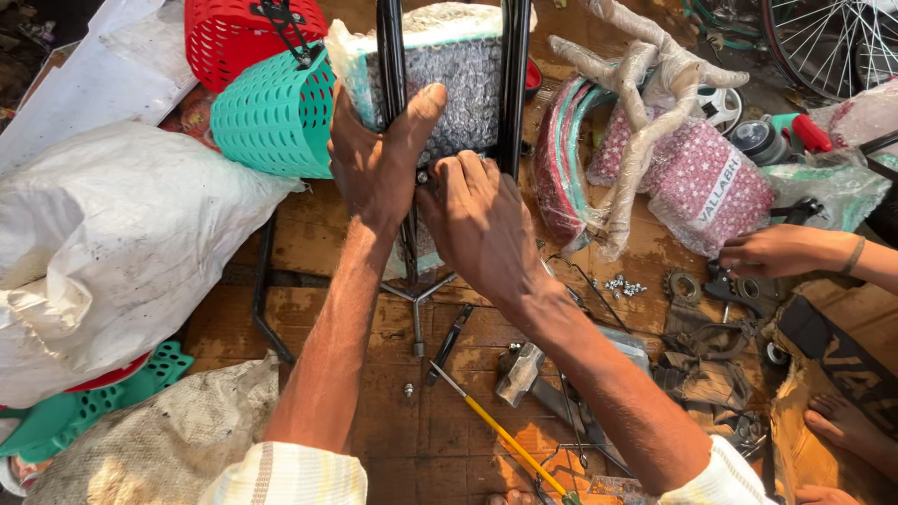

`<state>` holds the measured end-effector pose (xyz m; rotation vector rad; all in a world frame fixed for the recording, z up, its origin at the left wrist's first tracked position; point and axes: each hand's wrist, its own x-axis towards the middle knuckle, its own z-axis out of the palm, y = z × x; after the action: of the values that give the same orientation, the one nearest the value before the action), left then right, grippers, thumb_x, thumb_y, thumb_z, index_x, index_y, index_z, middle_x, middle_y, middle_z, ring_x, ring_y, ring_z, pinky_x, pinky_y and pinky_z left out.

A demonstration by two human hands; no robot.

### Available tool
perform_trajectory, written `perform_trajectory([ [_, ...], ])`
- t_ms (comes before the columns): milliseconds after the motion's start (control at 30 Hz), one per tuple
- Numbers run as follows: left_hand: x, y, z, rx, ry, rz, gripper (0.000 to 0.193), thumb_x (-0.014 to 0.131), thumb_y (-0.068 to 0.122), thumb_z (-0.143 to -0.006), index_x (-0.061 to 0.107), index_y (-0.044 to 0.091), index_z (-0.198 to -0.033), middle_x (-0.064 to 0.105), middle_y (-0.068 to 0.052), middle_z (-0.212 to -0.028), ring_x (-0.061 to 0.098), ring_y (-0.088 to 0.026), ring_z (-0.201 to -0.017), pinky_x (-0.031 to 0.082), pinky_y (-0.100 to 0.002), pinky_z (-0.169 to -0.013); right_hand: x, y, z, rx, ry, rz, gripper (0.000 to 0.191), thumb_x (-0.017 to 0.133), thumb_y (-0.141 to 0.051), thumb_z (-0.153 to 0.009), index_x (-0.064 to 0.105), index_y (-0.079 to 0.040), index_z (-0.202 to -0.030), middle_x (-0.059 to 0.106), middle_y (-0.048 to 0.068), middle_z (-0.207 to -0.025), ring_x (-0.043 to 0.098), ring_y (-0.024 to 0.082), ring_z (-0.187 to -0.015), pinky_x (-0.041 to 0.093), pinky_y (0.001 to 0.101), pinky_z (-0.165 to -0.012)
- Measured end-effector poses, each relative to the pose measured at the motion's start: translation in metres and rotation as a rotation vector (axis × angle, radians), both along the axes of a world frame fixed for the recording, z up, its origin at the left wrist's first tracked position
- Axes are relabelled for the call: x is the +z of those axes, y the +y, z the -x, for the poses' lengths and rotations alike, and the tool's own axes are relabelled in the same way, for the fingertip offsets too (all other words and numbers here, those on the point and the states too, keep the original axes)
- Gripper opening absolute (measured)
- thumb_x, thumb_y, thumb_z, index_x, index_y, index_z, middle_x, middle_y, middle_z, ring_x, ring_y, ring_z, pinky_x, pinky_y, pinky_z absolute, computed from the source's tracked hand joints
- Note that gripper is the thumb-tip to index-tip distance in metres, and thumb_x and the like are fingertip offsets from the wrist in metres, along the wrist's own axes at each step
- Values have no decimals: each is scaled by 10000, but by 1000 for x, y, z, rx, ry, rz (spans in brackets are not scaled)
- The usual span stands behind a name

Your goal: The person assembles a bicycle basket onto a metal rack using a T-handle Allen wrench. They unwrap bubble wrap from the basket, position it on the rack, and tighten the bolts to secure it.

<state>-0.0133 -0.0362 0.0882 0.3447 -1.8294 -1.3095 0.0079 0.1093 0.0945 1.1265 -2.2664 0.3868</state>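
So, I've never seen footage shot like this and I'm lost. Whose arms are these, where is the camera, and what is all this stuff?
The camera sits on a person's head, looking down at their own bare arms. The left hand grips a black metal frame wrapped in bubble wrap. The right hand presses on the same frame lower down. Around it on the wooden floor lie a teal basket, a red basket, a white sack, a yellow-handled tool and loose screws. Another person's hand works at the right.

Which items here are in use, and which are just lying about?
In use: left hand, right hand, black bike frame tubes, bubble-wrapped part.

Lying about: teal basket, red basket, hammer, yellow-handled tool, white sack, loose screws.
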Motion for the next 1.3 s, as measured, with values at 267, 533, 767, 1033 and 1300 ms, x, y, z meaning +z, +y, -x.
perform_trajectory([
  [267, 14, 3, -16, -84, -75, -99, 994, 906, 564, -750, 515, -134, -1338, 667, -288, -1195, 677, -385, -1114, 503, -475, -985, 17, -4, -4, 69, -69, -92, 103, 642, -53, -929, 611, 41, -901, 600, 177, -756, 612, 279, -643, 480, 401, -492],
  [533, 2, -3, -2, -3, -50, -61, 984, 912, 540, -756, 513, -132, -1355, 662, -281, -1218, 658, -390, -1122, 493, -487, -972, -30, 13, -6, 30, -509, 340, 166, 528, -96, -1051, 626, 1, -959, 663, 137, -719, 625, 185, -514, 470, 341, -378],
  [767, 15, 1, -17, -260, -64, -316, 836, 820, 558, -728, 648, -73, -1250, 776, -226, -1128, 748, -351, -1067, 569, -434, -1010, -115, 10, -76, -282, -1012, -108, 195, 653, -154, -849, 680, -37, -1002, 705, 259, -824, 689, 464, -748, 542, 568, -681],
  [1033, 33, 6, -25, -187, -68, -264, 818, 852, 501, -742, 591, -51, -1287, 742, -182, -1086, 735, -310, -1024, 549, -428, -950, -110, 14, -95, 16, -935, 38, 198, 651, -7, -897, 655, -43, -1091, 713, 223, -978, 704, 406, -869, 555, 518, -712],
  [1300, 20, 2, -13, -141, -159, -248, 1047, 842, 576, -691, 484, -119, -1388, 628, -313, -1298, 630, -414, -1207, 493, -474, -1034, -15, 79, -95, 24, -1069, 317, 346, 594, 128, -850, 723, -51, -1116, 731, 125, -934, 743, 192, -823, 610, 329, -655],
])
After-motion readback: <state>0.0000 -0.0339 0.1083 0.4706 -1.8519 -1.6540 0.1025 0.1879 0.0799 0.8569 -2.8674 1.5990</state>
